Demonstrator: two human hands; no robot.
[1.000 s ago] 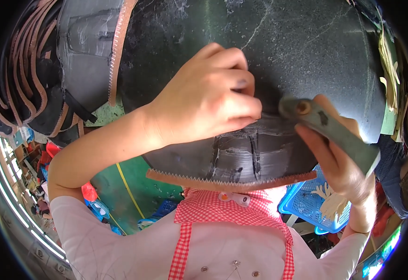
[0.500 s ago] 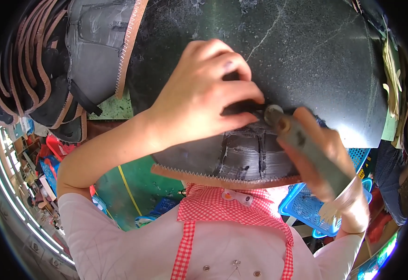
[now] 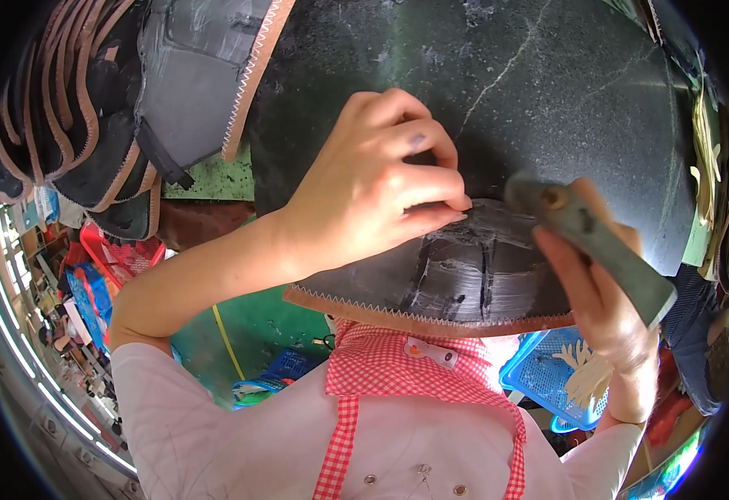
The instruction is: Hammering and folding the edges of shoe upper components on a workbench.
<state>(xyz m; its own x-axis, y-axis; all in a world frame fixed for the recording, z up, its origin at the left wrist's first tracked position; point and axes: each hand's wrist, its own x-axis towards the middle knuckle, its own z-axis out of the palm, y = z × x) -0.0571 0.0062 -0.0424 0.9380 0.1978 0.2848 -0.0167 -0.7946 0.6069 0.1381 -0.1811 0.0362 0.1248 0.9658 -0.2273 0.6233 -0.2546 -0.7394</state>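
Note:
On the dark work surface (image 3: 381,50) lies a curved black sheet piece (image 3: 456,279), its near edge bound in brown with white zigzag stitching. My left hand (image 3: 373,187) is closed at its far edge, thumb and fingertips pinching that edge. My right hand (image 3: 610,321) grips a hammer, whose grey metal head (image 3: 610,250) shows from above with the round wooden handle end in it. The handle itself is hidden under the head and hand. The hammer's round face is blurred and stands just right of my left fingertips, apart from them.
Several similar black pieces with brown edges (image 3: 73,125) are stacked at the far left, and another piece (image 3: 194,79) lies beside them. A blue plastic basket (image 3: 539,367) with pale gloves (image 3: 585,375) stands below the surface's right side. A red basket (image 3: 114,258) is at the left.
The hammer has moved to the right, away from my left fingertips, and a gap shows between them. My left hand keeps its pinch. The whole view has shifted slightly.

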